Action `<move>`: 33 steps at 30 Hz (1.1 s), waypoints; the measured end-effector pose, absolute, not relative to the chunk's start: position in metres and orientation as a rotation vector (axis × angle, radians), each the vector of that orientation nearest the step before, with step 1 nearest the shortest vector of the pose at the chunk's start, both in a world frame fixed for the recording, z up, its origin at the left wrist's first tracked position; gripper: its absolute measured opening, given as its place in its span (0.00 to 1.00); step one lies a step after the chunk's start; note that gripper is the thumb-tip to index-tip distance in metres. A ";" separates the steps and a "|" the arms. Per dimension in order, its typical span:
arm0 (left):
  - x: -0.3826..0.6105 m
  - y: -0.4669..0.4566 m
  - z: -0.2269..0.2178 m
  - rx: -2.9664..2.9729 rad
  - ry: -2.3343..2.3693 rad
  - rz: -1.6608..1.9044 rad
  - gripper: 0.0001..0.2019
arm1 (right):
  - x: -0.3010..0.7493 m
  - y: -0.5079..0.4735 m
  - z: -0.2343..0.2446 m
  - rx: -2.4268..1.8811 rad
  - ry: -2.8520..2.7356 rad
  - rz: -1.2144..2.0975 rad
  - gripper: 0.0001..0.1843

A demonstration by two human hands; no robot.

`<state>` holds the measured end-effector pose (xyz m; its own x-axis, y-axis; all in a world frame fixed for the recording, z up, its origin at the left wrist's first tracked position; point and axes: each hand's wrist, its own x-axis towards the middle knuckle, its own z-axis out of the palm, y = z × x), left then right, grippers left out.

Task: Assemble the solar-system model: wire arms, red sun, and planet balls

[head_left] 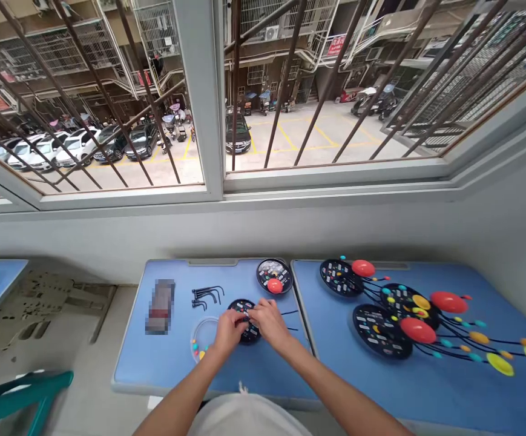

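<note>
On the blue table [167, 363]: one black disc [250, 336]; left hand [229, 330], right hand [269, 321] over it, both narrowed; holdings, I cannot tell.

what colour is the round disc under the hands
The disc is black with small pale markings; head view shows it.

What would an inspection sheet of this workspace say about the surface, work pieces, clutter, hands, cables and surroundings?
Surface: two blue desks, side by side.
Work pieces: black disc at the hands; black rods and clear dish with coloured beads nearby; three discs with red domes on the right desk.
Clutter: pixelated object, unidentifiable.
Hands: left hand and right hand close together; grasp unclear.
Cables: nothing seen on the desks.
Surroundings: barred window; parked cars outside.
</note>
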<state>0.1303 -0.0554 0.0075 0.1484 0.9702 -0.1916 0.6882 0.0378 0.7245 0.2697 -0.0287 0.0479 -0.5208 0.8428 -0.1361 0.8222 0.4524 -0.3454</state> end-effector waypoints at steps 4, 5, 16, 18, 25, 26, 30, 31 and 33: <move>0.129 -0.051 0.010 1.765 1.580 0.495 0.08 | 0.266 -0.025 0.049 -1.485 -2.686 0.530 0.09; 0.129 -0.050 0.010 1.778 1.566 0.487 0.08 | 0.266 -0.024 0.050 -1.478 -2.701 0.525 0.09; 0.128 -0.051 -0.005 1.888 1.518 0.352 0.09 | 0.269 -0.024 0.030 -1.550 -2.766 0.561 0.09; 0.129 -0.049 -0.011 1.906 1.516 0.316 0.10 | 0.268 -0.024 0.022 -1.590 -2.770 0.568 0.08; 0.135 -0.050 -0.021 1.921 1.558 0.190 0.11 | 0.264 -0.027 -0.002 -1.672 -2.741 0.600 0.09; 0.136 -0.051 -0.021 1.920 1.569 0.180 0.11 | 0.264 -0.028 -0.004 -1.668 -2.725 0.604 0.08; 0.125 -0.050 -0.013 1.889 1.656 0.167 0.08 | 0.265 -0.032 -0.008 -1.633 -2.640 0.608 0.07; 0.116 -0.047 -0.010 1.873 1.701 0.168 0.09 | 0.266 -0.032 -0.009 -1.626 -2.614 0.605 0.08; 0.091 -0.038 -0.005 1.823 1.831 0.166 0.12 | 0.266 -0.033 -0.011 -1.617 -2.560 0.601 0.09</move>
